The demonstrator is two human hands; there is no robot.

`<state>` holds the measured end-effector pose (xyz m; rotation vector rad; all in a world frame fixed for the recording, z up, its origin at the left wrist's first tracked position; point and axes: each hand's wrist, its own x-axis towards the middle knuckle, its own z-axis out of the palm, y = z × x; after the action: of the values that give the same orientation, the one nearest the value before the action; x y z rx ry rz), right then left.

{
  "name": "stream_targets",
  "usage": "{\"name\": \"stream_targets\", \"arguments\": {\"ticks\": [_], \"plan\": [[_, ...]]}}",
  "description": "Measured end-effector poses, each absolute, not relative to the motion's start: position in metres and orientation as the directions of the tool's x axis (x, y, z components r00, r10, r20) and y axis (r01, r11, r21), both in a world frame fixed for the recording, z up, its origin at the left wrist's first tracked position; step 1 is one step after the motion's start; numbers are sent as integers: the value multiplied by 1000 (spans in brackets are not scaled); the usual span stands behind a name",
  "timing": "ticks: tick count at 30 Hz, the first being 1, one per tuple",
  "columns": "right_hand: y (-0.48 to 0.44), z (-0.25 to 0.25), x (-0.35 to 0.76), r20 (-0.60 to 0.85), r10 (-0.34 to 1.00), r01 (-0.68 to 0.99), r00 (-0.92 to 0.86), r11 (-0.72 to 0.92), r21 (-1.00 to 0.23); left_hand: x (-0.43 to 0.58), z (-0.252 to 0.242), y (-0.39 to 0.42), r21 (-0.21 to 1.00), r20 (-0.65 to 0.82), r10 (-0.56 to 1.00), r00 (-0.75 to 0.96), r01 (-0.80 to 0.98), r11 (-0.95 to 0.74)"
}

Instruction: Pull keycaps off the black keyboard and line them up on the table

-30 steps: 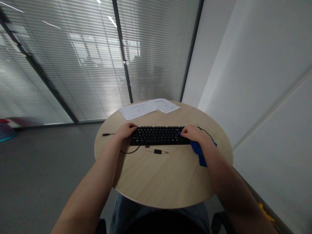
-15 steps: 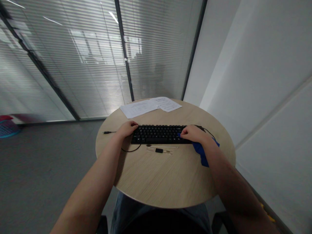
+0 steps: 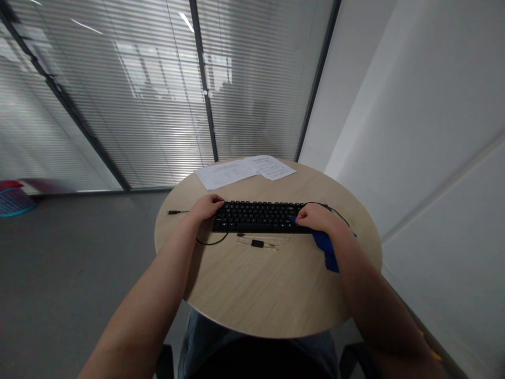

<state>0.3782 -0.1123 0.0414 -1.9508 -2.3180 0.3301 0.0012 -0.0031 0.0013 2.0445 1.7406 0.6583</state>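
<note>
Sideways lies the keyboard (image 3: 256, 217), left grip (image 3: 207, 206) clasping its end, right grip (image 3: 315, 217) clutching cloth (image 3: 327, 247)

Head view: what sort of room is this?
Likely an office meeting room: a glass partition with slatted blinds, and a round wooden table holding a black keyboard and printed sheets.

Soft, even daylight comes from ahead through the blinds (image 3: 158, 95); ceiling strips show as streaks in the glass (image 3: 82, 26). Table (image 3: 256, 295) is evenly lit, with a faint shadow beside the left forearm (image 3: 158, 295). Keyboard (image 3: 256, 217) is dark, its keys barely resolved. Cloth (image 3: 327, 252) is saturated blue. Wide-angle bowing toward the edges; left edge smeared.
</note>
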Motion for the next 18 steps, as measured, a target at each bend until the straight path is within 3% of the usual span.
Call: {"name": "stream_targets", "arguments": {"ticks": [18], "plan": [[-116, 46, 370, -66, 995, 993, -81, 75, -90, 2, 2, -2, 550, 105, 986, 129, 819, -166]]}}
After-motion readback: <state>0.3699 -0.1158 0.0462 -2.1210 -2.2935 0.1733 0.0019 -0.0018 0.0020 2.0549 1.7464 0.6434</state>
